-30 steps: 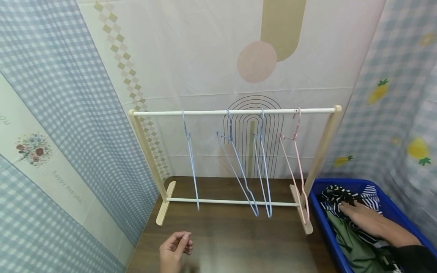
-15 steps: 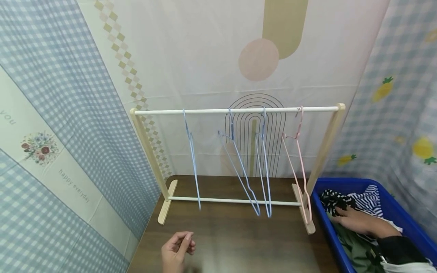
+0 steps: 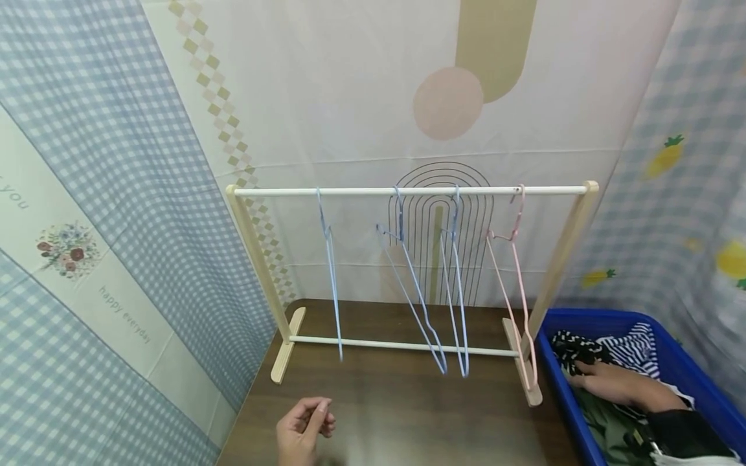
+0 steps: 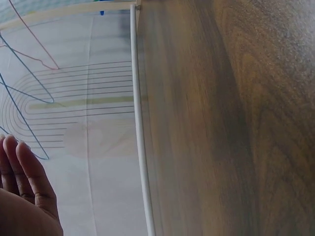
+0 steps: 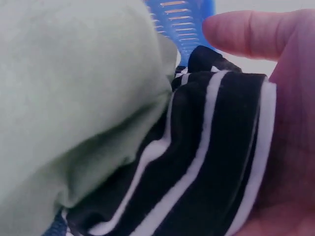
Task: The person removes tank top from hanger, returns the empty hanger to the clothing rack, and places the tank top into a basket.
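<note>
My right hand (image 3: 614,386) is down among the clothes in the blue basket (image 3: 606,317). In the right wrist view a black garment with white stripes (image 5: 197,162) lies against its palm. The thumb (image 5: 251,34) is straight and apart from the cloth, while the other fingers are hidden. Beside it bulges a green garment (image 5: 74,98). A black-and-white patterned cloth (image 3: 574,347) and a finely striped one (image 3: 638,349) lie just beyond the hand. Over the near table my left hand (image 3: 304,428) hovers with loosely bent fingers, holding nothing.
A rack with a white top rail (image 3: 361,191) stands on the brown table (image 3: 396,401). From it hang a blue hanger (image 3: 333,278) at left, two blue hangers (image 3: 416,285) near the middle and a pink hanger (image 3: 520,278) at right. Patterned cloths surround the table.
My right hand has drawn back slightly and reached into the clothes, uncovering more of the finely striped cloth. The left hand stays almost still. The head view has shifted a little.
</note>
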Motion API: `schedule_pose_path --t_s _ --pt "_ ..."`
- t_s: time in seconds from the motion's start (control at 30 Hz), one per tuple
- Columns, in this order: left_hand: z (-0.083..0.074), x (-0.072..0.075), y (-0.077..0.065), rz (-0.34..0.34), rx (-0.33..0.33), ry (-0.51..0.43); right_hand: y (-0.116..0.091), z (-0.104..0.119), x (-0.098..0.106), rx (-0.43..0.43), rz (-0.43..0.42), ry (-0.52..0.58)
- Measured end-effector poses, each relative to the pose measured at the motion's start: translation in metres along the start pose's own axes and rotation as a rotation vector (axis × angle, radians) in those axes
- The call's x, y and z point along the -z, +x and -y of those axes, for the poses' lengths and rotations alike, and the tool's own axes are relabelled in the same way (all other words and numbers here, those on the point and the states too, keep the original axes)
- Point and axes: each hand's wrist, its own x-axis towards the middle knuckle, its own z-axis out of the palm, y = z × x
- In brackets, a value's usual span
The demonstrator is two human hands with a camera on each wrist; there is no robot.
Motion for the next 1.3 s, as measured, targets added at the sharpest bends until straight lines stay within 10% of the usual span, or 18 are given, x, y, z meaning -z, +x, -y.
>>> schedule_pose_path --t_s 1.3 --pt "0.003 -0.014 0.001 0.045 0.093 0.040 0.009 -0.020 -0.007 0.008 -0.062 -0.067"
